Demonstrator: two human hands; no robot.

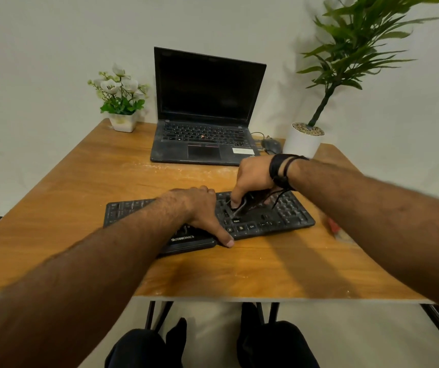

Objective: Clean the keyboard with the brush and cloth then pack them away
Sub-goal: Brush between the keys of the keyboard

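Note:
A black Zebronics keyboard (287, 216) lies across the middle of the wooden table (80, 187), dusty on its keys. My left hand (199, 208) rests flat on the keyboard's middle, thumb over its front edge. My right hand (253, 179) grips a dark brush (242, 205) and presses its tip onto the keys right of centre. No cloth is clearly visible; a small reddish item (334, 225) shows at the right, mostly hidden by my right forearm.
An open black laptop (205, 123) stands at the back centre with a mouse (271, 146) beside it. A small white flower pot (121, 120) is back left, a tall potted plant (303, 140) back right. My knees show under the front edge.

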